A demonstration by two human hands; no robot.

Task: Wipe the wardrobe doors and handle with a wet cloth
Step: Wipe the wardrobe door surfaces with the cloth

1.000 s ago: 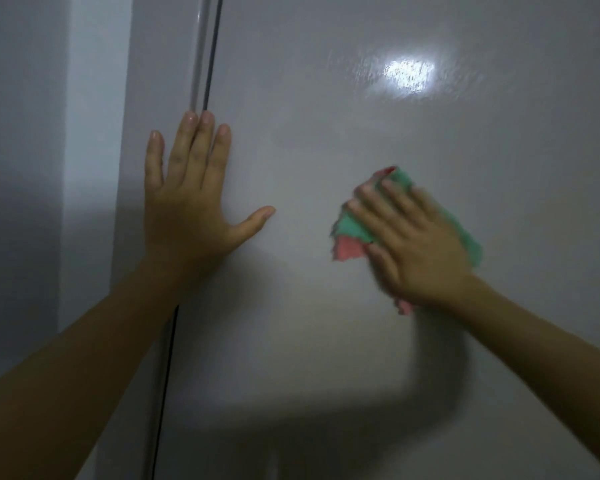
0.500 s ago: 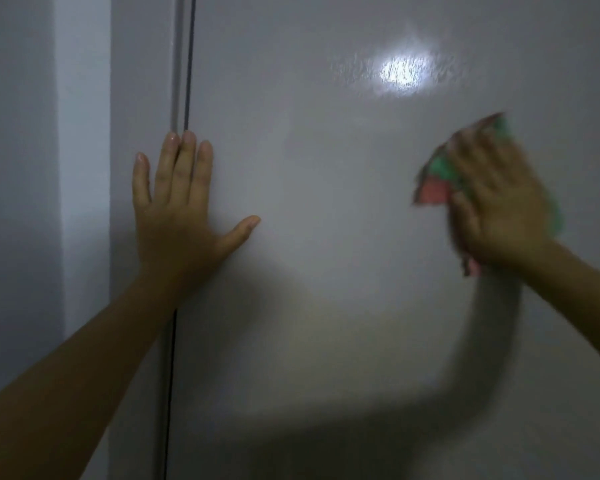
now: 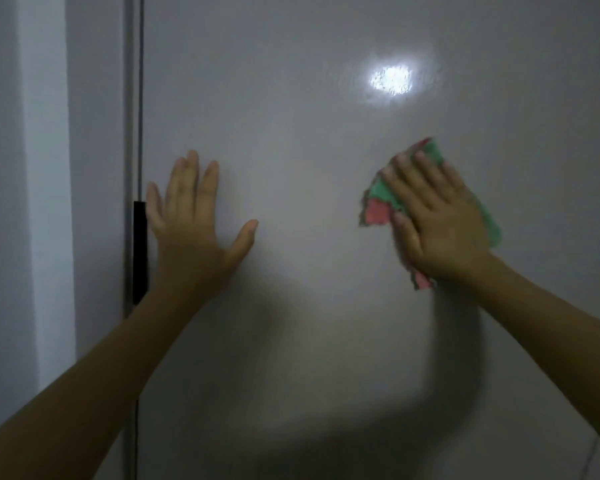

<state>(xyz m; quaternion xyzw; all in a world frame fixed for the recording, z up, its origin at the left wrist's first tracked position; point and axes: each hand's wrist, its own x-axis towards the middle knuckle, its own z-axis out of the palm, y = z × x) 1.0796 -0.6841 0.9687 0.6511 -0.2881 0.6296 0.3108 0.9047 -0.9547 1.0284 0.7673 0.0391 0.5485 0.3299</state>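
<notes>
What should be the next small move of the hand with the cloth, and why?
Probably slide the cloth leftward across the door. The right hand presses it flat near the door's right part, while the stretch toward the braced left hand and the black handle lies uncovered.

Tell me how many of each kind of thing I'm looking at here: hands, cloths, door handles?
Hands: 2, the left hand flat on the wardrobe door and the right hand pressing the cloth to it
Cloths: 1, the green and pink cloth
Door handles: 1, the black handle at the door's left edge
Total: 4
</notes>
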